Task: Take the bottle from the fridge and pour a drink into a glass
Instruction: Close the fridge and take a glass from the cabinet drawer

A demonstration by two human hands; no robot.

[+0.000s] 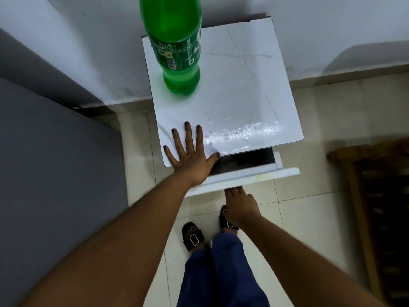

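Head view: left hand flat, fingers spread, pressing front-left corner of white cabinet top. Green bottle upright at back-left, well apart from it, cap cut off. Right hand under drawer front, fingertips hidden; grip probably, cannot tell.

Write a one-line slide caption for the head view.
Left hand flat on the wet cabinet top, right hand at the part-open drawer, green bottle standing behind.
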